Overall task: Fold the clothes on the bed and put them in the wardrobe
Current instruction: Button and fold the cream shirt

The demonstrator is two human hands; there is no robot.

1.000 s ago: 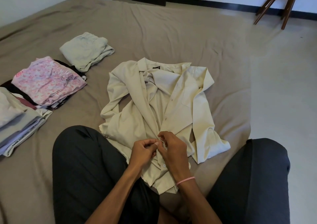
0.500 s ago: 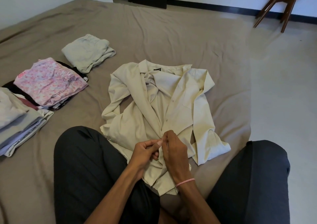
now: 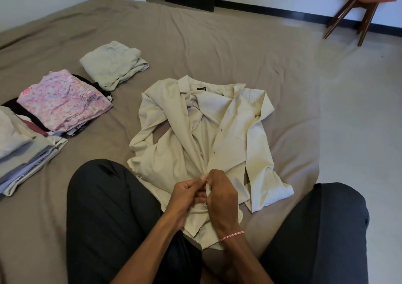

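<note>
- Folded stacks wait near the left edge of the brown-sheeted bed [image 3: 217, 44]: a pale green soft bundle [image 3: 111, 64], a pink flowered cloth [image 3: 63, 101], a grey flat pile [image 3: 21, 153].
- The cream, thin, wrinkled button shirt [image 3: 217, 136] lies unfolded at the bed's near edge, its sleeves crumpled.
- My left hand [image 3: 187, 193] and my right hand [image 3: 221, 194] pinch its front edges; I judge I am buttoning it.

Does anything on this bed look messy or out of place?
Only the cream shirt: it lies rumpled and half open, sleeves bunched, while the other clothes sit folded in piles.
</note>
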